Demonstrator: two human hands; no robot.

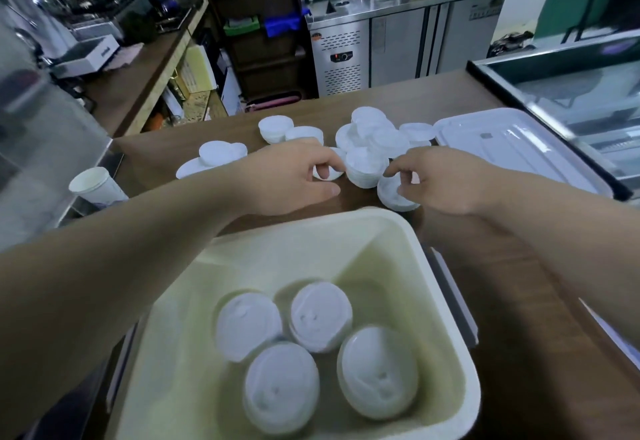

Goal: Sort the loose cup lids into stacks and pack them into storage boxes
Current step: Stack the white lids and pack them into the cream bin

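Brown wood-grain tabletop (512, 266) fills the scene, with a steel cabinet (398, 44) behind it. At the far left a paper cup (95, 185) stands at the tabletop's edge. Next come a few flat lids (214, 157) lying overlapped, and beyond them a short stack (275, 129).

The left hand (294, 179) reaches in past these, its fingers curled over the edge of a single lid (327, 173) and its thumb stretched out below. Just beside that lid stands the middle stack (367, 167), between the two hands. A heap of loose lids (377, 131) crowds close behind it.

The right hand (440, 179) has its fingers curled. Its forefinger points at the side of the middle stack and its thumb is over a low stack (394, 197). Whether it truly grips anything cannot be told.

Further right a white box cover (512, 148) lies flat, next to a glass display case (571, 93).

Nearest the camera, the cream storage box (398, 231) sits between the forearms. The left forearm crosses its far left corner. Inside it four stacks (320, 315) of lids stand close together.
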